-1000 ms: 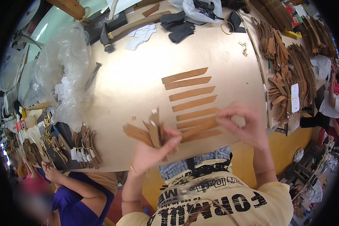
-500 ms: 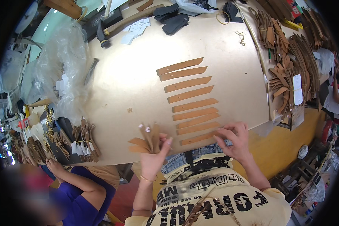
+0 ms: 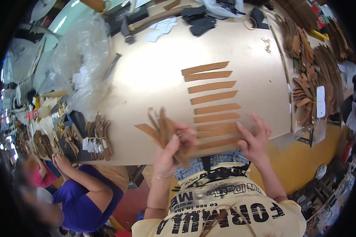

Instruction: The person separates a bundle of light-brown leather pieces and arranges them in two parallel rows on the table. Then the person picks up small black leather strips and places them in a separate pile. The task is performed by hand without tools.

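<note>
Brown leather strips [image 3: 213, 97] lie in a column on the table in front of me, roughly parallel, each with a slanted right end. My left hand [image 3: 173, 147] is closed round a fanned bunch of leather strips [image 3: 161, 125], just left of the nearest laid strips; motion blurs its fingers. My right hand [image 3: 257, 137] has its fingers apart. Its index fingertip touches the right end of a strip [image 3: 219, 128] near the front of the column, and its thumb is by the end of the nearest strip [image 3: 217, 143].
Bundled brown strips [image 3: 97, 136] and a clear plastic bag [image 3: 83, 59] are on the left. More brown leather bundles [image 3: 324, 75] line the right. Black pieces [image 3: 201, 25], white pieces [image 3: 162, 29] and a hammer [image 3: 126, 31] lie at the back. A co-worker in purple [image 3: 89, 197] sits at left.
My right hand has shifted from the nearest strip to the end of one farther up, its fingers spreading. My left hand has turned and moved with its bunch. The whole view has shifted slightly.
</note>
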### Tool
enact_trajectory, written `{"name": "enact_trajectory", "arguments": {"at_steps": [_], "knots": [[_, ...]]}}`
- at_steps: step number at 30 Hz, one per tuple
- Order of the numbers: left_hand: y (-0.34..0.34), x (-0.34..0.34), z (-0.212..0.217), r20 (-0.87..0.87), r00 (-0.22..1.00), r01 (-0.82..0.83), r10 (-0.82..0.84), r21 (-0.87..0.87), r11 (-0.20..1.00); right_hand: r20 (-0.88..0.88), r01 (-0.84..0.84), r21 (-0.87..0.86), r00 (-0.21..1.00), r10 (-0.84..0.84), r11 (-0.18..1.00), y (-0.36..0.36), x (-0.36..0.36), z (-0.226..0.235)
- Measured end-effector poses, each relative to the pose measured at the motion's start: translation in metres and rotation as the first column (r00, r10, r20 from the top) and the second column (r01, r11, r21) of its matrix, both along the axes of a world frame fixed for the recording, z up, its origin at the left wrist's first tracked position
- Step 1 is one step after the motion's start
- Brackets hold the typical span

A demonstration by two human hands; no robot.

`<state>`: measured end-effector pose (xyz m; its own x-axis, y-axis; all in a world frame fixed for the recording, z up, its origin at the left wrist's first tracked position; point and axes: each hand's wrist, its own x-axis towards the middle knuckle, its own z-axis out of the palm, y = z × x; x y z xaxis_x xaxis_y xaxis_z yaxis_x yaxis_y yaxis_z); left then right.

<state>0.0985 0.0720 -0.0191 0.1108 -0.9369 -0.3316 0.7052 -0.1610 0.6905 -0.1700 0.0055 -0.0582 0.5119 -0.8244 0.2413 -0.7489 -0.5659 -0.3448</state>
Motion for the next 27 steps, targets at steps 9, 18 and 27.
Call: {"name": "enact_trajectory", "arguments": {"at_steps": [9,18,27], "knots": [[-0.034,-0.01,0.013,-0.237,0.944,0.217,-0.229,-0.076,0.973,0.644,-0.264,0.416,0.761,-0.076,0.87,-0.046,0.074,0.067],[-0.034,-0.002,-0.004,-0.368,0.888,0.282,-0.275,-0.036,0.959,0.601,-0.494,0.377,0.774,0.2,0.783,-0.093,0.11,0.087],[-0.046,-0.014,-0.008,-0.325,0.93,0.218,-0.172,0.113,0.969,0.317,-0.369,-0.081,0.871,0.375,0.926,-0.088,0.112,0.063]]}}
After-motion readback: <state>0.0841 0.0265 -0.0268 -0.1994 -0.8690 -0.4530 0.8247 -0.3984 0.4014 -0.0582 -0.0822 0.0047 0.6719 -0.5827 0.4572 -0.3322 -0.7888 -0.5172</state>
